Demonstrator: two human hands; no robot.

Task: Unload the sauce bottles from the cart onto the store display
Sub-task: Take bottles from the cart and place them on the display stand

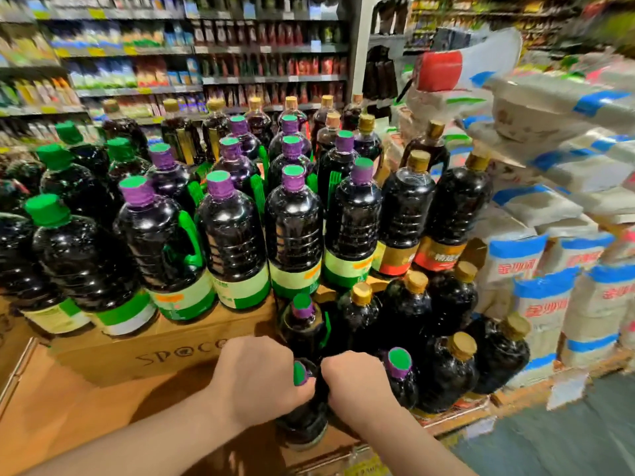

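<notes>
Two hands on one dark sauce bottle (304,417), low at the front edge of the display. Your left hand (256,379) curls around the bottle's left shoulder, fingers pressed together and wrapped toward the neck; the green cap (299,372) shows just beside your knuckles. Your right hand (357,381) closes on the opposite side, fingers bunched tight against the neck, fingertips hidden behind the bottle. Bottle stands upright between both palms, base on the brown cardboard (103,407). Just right of that bottle, a purple-collared bottle (400,376) touches your right hand. Behind it, a printed carton (165,341) carries rows of green-labelled bottles (233,235). Far right of the bottle, stacked white-and-blue sacks (546,304).
</notes>
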